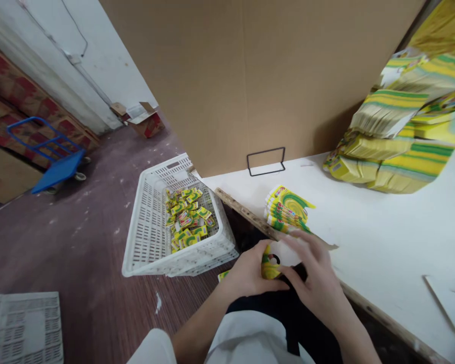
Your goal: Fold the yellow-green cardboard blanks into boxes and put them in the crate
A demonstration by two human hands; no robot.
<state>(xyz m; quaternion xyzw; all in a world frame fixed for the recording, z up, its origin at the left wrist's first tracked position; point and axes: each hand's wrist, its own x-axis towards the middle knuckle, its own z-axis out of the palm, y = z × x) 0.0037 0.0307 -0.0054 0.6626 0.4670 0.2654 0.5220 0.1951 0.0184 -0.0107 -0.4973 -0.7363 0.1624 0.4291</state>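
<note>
Over my lap, at the table's edge, both hands work on a small yellow printed carton point(269, 268). My left hand point(246, 272) is closed around its left side. My right hand point(316, 273) pinches its right side, where a pale white flap or piece point(286, 254) shows under the fingers. A dark round spot is visible on the carton; I cannot tell what it is. Just beyond my hands, a fanned stack of flat yellow-green printed cards point(288, 210) lies on the white table point(382, 232). Part of the carton is hidden by my fingers.
At left, a white plastic crate point(142, 230) holds many small yellow cartons point(187, 217). Bundled printed cards point(398, 136) are piled at right. A tall cardboard sheet point(258, 86) with a black wire stand point(266, 162) blocks the back. A blue trolley point(58, 169) stands on the floor.
</note>
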